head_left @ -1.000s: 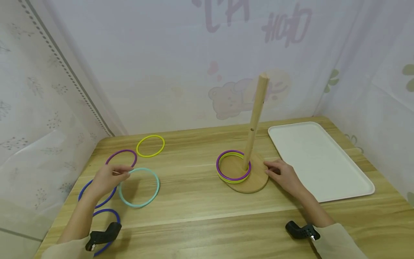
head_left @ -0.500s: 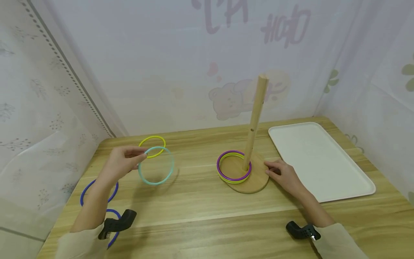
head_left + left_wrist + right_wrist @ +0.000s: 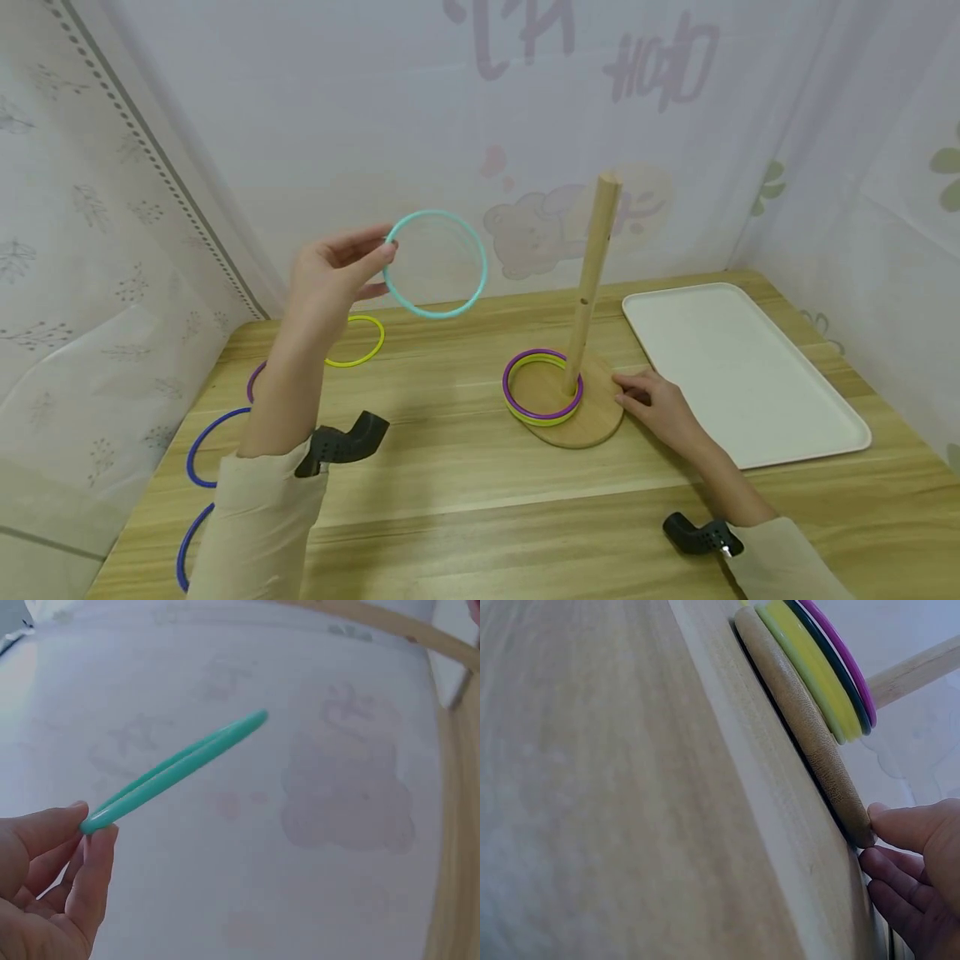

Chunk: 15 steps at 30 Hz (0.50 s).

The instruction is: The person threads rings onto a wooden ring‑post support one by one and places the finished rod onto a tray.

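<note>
My left hand (image 3: pixel 326 279) pinches a turquoise ring (image 3: pixel 438 316) by its left side, thumb against fingers, raised well above the table's back edge. Seen edge-on in the left wrist view, the ring (image 3: pixel 180 765) slants up to the right. To its right, a wooden peg (image 3: pixel 592 275) stands upright on a round base (image 3: pixel 600 408). A purple ring (image 3: pixel 543 416) tops several rings stacked around the peg's foot, with yellow and dark green ones below it in the right wrist view. My right hand (image 3: pixel 663 408) grips the base's right edge, thumb on top.
A yellow ring (image 3: pixel 367 317), a purple ring (image 3: pixel 252 383), a blue ring (image 3: pixel 191 458) and another blue ring (image 3: pixel 182 558) lie at the table's left, partly behind the left arm. A white tray (image 3: pixel 750 375) lies right of the stand. Printed sheets (image 3: pixel 337 150) close off the back and sides.
The left hand has taken hold of the turquoise ring, lifted it off the table and carried it up and to the right. The right hand and the stand have stayed put.
</note>
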Motion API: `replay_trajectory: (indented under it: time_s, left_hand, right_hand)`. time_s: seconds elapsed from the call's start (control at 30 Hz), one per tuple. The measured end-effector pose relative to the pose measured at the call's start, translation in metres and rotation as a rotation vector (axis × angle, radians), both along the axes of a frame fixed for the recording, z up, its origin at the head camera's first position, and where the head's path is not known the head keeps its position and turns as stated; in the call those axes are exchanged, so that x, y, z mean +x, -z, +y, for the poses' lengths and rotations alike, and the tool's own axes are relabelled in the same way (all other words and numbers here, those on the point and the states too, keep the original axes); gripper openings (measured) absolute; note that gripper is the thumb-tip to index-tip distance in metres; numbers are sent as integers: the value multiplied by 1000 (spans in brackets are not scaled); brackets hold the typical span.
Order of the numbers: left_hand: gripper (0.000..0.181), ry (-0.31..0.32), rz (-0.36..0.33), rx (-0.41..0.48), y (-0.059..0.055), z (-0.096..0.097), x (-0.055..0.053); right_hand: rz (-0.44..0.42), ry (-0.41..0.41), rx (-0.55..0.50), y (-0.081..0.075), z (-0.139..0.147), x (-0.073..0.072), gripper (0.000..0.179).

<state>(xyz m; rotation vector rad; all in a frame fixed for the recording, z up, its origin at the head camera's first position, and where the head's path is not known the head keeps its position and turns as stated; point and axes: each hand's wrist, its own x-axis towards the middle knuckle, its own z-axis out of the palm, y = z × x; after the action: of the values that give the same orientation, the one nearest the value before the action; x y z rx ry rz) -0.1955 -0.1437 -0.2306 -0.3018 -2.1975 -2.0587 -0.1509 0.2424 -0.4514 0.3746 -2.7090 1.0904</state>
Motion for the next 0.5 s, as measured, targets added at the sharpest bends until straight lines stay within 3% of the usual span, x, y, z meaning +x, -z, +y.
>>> replay_trajectory:
  time_s: [0.27, 0.5]
  left_hand:
    - [32, 63, 84, 267, -47, 44, 4]
    - [25, 109, 145, 474, -64, 79, 5]
  right_hand:
    - [22, -1, -9, 0, -1, 0, 30]
    - [8, 0, -20, -3, -1, 1, 30]
